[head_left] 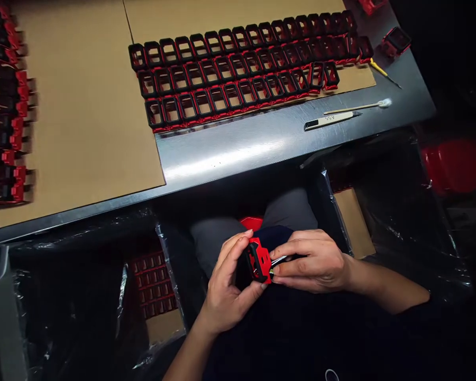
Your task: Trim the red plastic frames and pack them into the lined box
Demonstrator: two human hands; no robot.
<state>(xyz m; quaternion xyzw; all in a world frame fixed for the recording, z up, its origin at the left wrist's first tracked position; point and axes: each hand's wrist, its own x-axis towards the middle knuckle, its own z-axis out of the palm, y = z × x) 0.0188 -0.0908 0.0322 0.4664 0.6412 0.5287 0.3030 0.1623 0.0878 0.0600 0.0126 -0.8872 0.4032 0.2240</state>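
Note:
Over my lap, my left hand [228,286] is closed around a red and black plastic frame [264,258], thumb at its lower end and fingertips at its upper end. The frame is tilted, its red side turned toward my right hand [315,262]. My right fingers pinch a thin, silvery tool [278,260] against or very near that red side. A small yellow-green bit shows by the fingertip; most of the tool is hidden, so its kind is unclear.
Similar frames [232,95] stand in rows on cardboard [91,121] over a metal table [222,153]. More frames line the left [18,132]. A white pen-like tool [331,120], a cotton-tipped stick [357,107] and a yellow-handled pick [381,70] lie right. Plastic-lined bins [158,238] flank my legs.

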